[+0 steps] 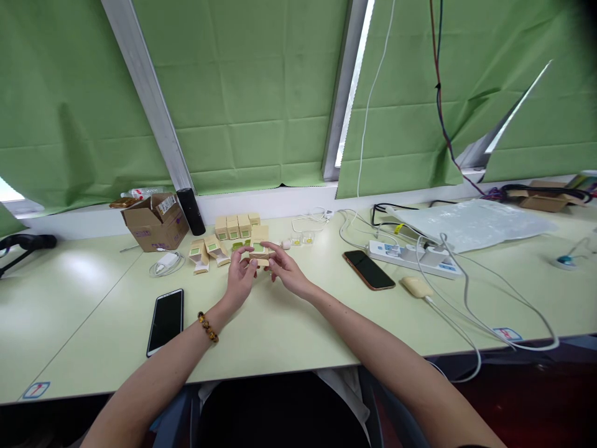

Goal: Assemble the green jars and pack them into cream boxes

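Between my two hands is a small kraft cardboard box (259,250) with a green-tinted window and an open flap toward me. My left hand (240,278) grips its left side with thumb and fingers. On the other side my right hand (288,271) holds it the same way. What lies inside the box I cannot make out. Two similar boxes with open flaps (206,250) lie just left of my hands. Behind them stands a row of several closed small boxes (233,228). Small clear containers with yellow bits (302,239) sit to the right.
A black phone (166,322) lies at left, another phone (368,269) at right. Beyond that are a white power strip (415,258), loose cables and a yellowish charging case (416,287). A carton (156,224), black cylinder (190,211) and coiled cable (166,264) stand back left.
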A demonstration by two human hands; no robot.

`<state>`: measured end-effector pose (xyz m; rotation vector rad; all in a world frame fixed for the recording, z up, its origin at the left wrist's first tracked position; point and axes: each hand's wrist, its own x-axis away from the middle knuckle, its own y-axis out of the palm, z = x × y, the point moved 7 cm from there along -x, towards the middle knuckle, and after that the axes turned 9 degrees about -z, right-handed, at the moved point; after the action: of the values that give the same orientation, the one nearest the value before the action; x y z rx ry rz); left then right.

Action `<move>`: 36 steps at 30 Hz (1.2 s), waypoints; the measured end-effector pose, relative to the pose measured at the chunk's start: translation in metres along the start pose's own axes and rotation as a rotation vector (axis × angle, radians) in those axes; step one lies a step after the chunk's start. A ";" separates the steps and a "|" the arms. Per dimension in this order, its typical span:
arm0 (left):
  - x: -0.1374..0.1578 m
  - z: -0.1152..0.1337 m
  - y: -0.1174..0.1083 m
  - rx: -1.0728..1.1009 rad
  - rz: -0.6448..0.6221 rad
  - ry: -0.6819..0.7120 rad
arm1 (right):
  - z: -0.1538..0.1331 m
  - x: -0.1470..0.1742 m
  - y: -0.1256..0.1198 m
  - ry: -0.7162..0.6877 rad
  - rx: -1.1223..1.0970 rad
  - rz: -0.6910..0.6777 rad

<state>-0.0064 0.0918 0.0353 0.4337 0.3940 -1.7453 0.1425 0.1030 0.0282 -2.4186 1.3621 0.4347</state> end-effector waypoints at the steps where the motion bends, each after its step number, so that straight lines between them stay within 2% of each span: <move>1: 0.000 -0.001 -0.001 -0.001 0.009 -0.004 | 0.000 0.000 0.001 -0.002 -0.001 -0.011; 8: -0.001 0.000 -0.003 -0.036 0.051 0.012 | -0.004 0.001 0.006 -0.007 -0.006 -0.054; 28: 0.004 0.010 -0.006 -0.189 0.158 0.076 | -0.011 0.003 0.011 -0.026 -0.007 -0.054; 36: 0.008 0.026 0.000 -0.303 0.058 0.216 | -0.011 0.004 0.009 -0.001 0.018 -0.026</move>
<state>-0.0104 0.0721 0.0543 0.4101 0.7812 -1.5552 0.1376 0.0909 0.0350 -2.4184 1.3268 0.4157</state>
